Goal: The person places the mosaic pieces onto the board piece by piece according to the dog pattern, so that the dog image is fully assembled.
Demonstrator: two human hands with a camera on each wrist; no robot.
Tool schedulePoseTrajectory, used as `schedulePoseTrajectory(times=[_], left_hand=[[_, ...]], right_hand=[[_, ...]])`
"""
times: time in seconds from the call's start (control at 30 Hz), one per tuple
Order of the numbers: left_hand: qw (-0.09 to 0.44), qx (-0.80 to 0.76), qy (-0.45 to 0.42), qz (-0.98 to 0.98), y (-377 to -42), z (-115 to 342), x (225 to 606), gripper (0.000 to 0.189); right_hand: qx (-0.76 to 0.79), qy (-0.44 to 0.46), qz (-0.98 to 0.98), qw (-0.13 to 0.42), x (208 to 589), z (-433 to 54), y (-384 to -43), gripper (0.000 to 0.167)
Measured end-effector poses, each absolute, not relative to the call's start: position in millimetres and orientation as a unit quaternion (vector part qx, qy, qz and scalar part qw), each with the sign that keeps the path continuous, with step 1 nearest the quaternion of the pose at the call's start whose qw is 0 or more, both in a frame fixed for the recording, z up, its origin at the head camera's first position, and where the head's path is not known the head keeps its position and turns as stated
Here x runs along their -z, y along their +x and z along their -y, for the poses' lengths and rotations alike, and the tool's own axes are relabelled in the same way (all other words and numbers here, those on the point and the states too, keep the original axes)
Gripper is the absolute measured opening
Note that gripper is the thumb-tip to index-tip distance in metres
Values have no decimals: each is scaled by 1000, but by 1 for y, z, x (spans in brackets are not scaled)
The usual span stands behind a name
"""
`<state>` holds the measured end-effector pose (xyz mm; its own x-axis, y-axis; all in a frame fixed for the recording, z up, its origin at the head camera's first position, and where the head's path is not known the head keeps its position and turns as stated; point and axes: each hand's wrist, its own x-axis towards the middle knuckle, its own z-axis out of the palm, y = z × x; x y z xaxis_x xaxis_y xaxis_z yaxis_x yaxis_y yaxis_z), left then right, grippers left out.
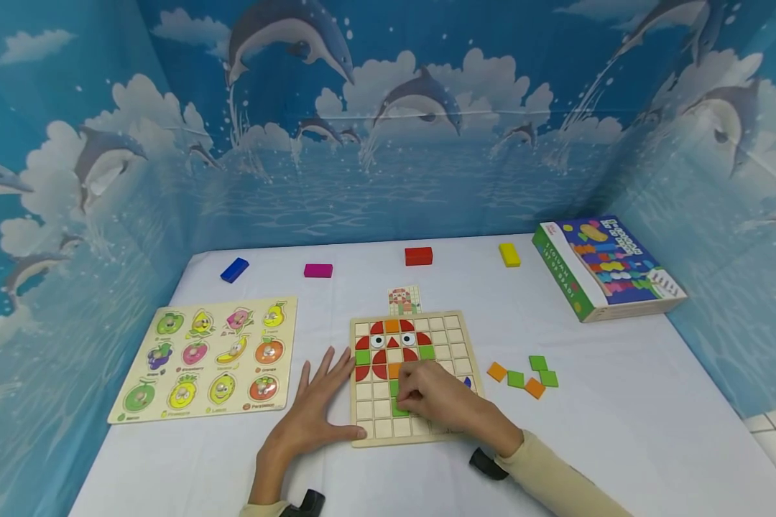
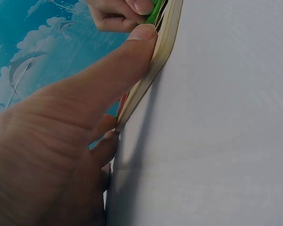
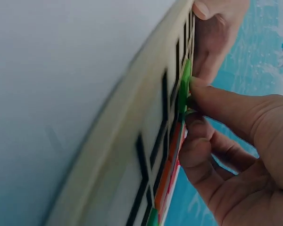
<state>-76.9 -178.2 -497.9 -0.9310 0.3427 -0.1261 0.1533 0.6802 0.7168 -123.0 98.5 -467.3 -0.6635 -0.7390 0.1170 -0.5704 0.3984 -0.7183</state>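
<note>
A wooden grid board carries red, green and orange tiles and two eye tiles, laid out like a face and a column below. My left hand rests along its left edge, fingers spread and the thumb at the near corner. Over the lower middle of the grid, my right hand pinches a green tile between thumb and curled index finger. That tile lies close against the board in the right wrist view. Part of the column is hidden by the right hand. A blue piece sits near the board's right edge.
Loose green tiles and orange tiles lie right of the board. A small pattern card touches its far edge. A fruit puzzle board lies left. Coloured blocks line the back, and a box stands back right.
</note>
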Motion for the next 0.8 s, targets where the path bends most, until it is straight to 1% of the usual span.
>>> schedulePoseTrajectory(times=[0.1,0.3,0.4,0.53,0.63,0.8], left_hand=[[120,-381,138,-906,-77,178,498,123],[126,-379,135,-907,-76,178,497,123],[131,-376,134,-908,-77,178,497,124],[125,-374,136,-909,-78,179,497,124],[123,-377,138,-908,-78,179,498,124],[118,-378,137,-908,-76,178,499,124]], right_hand=[[373,-399,-831,107,467,-98,-122,5],[390,-383,-828,128,462,-109,-129,5],[394,-381,-828,116,456,-123,-139,7],[387,-364,-842,92,448,-154,-154,17],[382,-341,-855,89,450,-184,-164,24],[377,-304,-871,81,459,-232,-170,28]])
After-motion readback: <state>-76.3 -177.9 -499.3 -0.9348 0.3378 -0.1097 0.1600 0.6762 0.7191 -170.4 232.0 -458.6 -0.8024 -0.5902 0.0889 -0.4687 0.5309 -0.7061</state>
